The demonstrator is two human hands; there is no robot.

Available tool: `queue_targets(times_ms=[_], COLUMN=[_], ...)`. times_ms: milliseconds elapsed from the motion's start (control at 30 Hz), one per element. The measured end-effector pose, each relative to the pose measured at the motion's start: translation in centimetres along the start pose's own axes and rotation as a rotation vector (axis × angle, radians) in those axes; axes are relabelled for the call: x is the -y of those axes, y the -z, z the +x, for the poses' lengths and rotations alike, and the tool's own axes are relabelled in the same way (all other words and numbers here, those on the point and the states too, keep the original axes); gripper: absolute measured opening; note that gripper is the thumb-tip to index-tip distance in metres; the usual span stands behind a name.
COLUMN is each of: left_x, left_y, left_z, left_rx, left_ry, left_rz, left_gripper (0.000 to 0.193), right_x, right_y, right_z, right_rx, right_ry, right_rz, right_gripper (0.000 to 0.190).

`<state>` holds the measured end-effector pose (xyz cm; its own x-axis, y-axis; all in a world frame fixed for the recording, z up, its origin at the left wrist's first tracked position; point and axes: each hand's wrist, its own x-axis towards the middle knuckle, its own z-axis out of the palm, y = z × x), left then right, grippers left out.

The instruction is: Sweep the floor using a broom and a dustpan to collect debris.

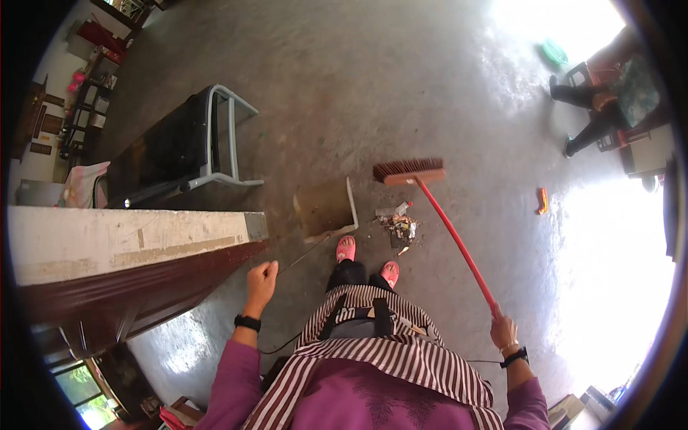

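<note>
My right hand (504, 330) grips the end of the red handle of a push broom (411, 173); its bristle head is turned away from me, above a small pile of litter (402, 227). At the left, my left hand (262, 280) is closed around the thin handle of a dustpan (325, 207). The dustpan rests on the floor just ahead of my pink slipper (346, 249), to the left of the litter. A clear plastic piece with a red cap lies at the pile's top edge.
A dark bench with a grey metal frame (234, 140) stands at the left, beyond a pale-topped wall end (134, 234). An orange object (543, 201) lies on the floor to the right. A seated person (607, 105) and a green basin (554, 51) are at the upper right.
</note>
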<state>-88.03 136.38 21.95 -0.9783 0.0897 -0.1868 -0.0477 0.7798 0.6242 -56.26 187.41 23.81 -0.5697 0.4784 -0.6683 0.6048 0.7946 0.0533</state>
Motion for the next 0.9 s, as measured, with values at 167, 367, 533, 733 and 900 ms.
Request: queue_targets(times_ms=[167, 367, 533, 733, 900], left_x=[-0.7, 3.1, 8.4, 9.6, 11.6], left_y=[1.9, 2.1, 2.7, 2.7, 1.3], left_z=[-7.6, -13.5, -18.3, -22.7, -26.5], left_rx=[0.018, 0.028, 0.263, 0.437, 0.425], left_ry=[0.083, 0.225, 0.585, 0.95, 0.871], left_rz=[0.078, 0.117, -0.02, -0.211, -0.176], left_gripper=[0.036, 0.033, 0.032, 0.028, 0.024], right_x=[3.3, 13.3, 13.9, 3.5, -5.6], right_y=[0.5, 0.4, -3.0, -1.7, 1.3], right_z=[8.8, 14.5, 14.6, 9.2, 5.8], right_rx=[-0.111, -0.113, -0.043, 0.084, 0.037], right_ry=[0.243, 0.491, 0.477, 0.332, 0.21], right_rz=[-0.131, -0.153, -0.262, -0.375, -0.556], right_gripper=[0.053, 0.042, 0.042, 0.049, 0.052])
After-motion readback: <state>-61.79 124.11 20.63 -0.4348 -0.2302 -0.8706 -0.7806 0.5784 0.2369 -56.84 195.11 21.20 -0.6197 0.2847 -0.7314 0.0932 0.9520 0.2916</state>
